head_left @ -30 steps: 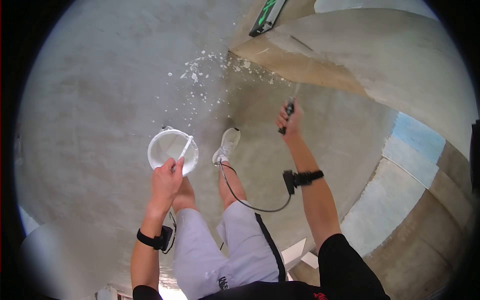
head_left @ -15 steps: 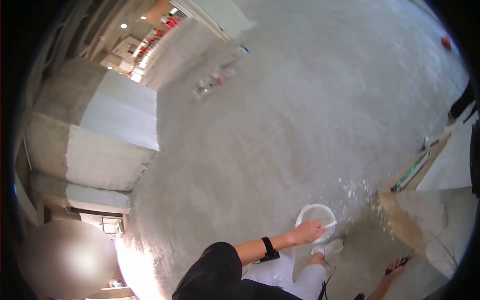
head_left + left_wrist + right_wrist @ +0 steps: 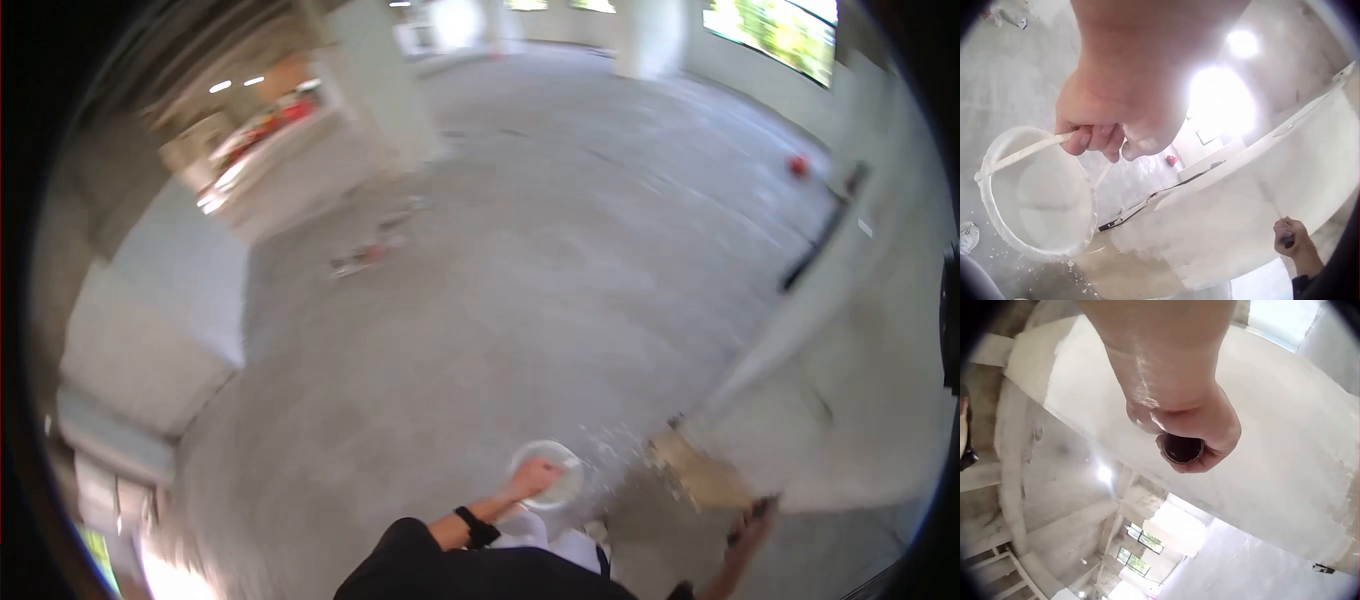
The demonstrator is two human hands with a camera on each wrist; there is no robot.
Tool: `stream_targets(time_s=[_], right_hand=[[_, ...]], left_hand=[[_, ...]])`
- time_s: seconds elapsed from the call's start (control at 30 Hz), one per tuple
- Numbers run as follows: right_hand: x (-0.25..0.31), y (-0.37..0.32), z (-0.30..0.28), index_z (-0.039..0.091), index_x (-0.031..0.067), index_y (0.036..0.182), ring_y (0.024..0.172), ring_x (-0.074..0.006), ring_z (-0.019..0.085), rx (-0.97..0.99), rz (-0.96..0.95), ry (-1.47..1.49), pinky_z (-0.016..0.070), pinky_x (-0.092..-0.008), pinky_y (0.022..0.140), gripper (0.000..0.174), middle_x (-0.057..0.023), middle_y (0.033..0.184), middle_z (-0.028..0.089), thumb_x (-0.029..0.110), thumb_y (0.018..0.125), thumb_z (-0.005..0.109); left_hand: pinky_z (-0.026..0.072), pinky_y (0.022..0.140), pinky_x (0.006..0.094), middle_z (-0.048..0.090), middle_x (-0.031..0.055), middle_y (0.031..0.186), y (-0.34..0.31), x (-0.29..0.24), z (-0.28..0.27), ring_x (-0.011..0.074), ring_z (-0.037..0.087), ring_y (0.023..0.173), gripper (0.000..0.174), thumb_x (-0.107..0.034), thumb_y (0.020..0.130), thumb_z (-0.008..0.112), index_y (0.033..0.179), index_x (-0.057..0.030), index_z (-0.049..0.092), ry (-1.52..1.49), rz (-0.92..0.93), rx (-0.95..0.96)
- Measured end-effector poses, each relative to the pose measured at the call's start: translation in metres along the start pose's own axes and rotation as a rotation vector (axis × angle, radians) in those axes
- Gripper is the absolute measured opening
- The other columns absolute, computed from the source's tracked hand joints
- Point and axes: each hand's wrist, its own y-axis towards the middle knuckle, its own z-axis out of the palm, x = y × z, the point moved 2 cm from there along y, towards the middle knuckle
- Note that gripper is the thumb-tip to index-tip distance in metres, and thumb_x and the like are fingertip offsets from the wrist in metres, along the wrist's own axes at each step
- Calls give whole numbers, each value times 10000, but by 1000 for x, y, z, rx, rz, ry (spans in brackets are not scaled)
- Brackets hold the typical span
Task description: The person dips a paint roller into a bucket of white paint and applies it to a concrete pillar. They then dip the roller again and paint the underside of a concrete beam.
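A white bucket (image 3: 1089, 240) with a pale, smeared rim hangs from its light bail handle (image 3: 1029, 150). The fingers of my left hand (image 3: 537, 478) curl round that handle, above the bucket's mouth in the head view. To the right, close by the curved, pale-coated wall (image 3: 830, 440), my right hand (image 3: 752, 530) grips a dark-handled tool (image 3: 1183, 450). In the right wrist view the round butt end of its handle faces the camera, and the fist hides the rest.
White splatters (image 3: 615, 445) dot the concrete floor beside the bucket and the wall's bare brown lower edge (image 3: 700, 470). Small loose items (image 3: 370, 255) lie farther off, with a red object (image 3: 797, 165) toward the back right. A pillar (image 3: 385, 90) stands at the back left.
The head view has swung up from the floor to the wide room. The bucket stays in my left hand and the dark-handled tool in my right, both now low in view.
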Motion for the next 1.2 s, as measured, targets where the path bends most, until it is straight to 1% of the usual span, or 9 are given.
stream_targets(time_s=[0.03,0.1,0.13,0.17,0.23,0.53,0.87,1.0,1.2], right_hand=[[1,7,-13,441,216,732,381,-33,300,89,45,5,236,-181,327,367,87,563,377,513,948,453],[25,-11,-6,420,215,707,358,-54,297,88,-35,-33,239,-207,323,375,79,525,348,497,953,447],[32,-14,-8,431,178,692,394,-67,334,283,-73,30,268,-220,352,388,51,551,392,453,965,440],[52,-33,6,425,156,691,380,-72,345,187,-137,48,292,-224,350,395,31,550,397,428,978,425],[73,-50,16,434,128,746,382,-76,342,293,-212,132,303,-227,352,377,13,550,398,419,985,421],[184,-82,68,460,88,793,387,-78,326,349,-519,149,280,-225,357,408,9,548,401,444,985,414],[379,-129,101,479,97,793,410,-64,277,454,-821,169,236,-224,375,405,36,557,372,438,993,393],[386,-130,102,481,108,788,406,-66,280,414,-825,164,238,-231,374,400,38,556,372,444,989,400],[278,-88,80,471,90,737,356,-104,329,336,-683,90,298,-261,356,481,-4,506,395,506,969,403]], left_hand=[[488,635,377,666,181,744,-1,-14,-14,215,642,668,413,-404,865,575,881,-9,695,69,-48,80],[454,568,364,641,171,667,-4,-26,-32,185,611,603,391,-361,885,562,844,9,680,87,93,24],[428,545,376,619,181,642,2,-27,-39,207,594,573,400,-361,883,567,818,20,670,128,63,67],[403,528,392,584,188,605,8,-19,-41,233,560,540,429,-369,880,568,752,33,642,169,70,27],[371,506,418,520,190,543,18,-3,-49,240,487,496,465,-346,866,598,637,58,563,247,121,-18],[374,508,405,458,177,499,48,-5,-53,207,419,477,515,-369,859,613,617,79,539,179,147,-9],[388,511,431,482,210,505,79,-23,-59,260,471,454,526,-382,854,612,610,80,555,214,274,-29],[410,536,428,518,230,544,90,-32,-56,293,522,491,519,-386,854,605,632,82,574,226,225,40],[422,552,430,546,244,579,88,-39,-48,321,561,527,516,-397,855,596,652,78,588,237,233,104]])
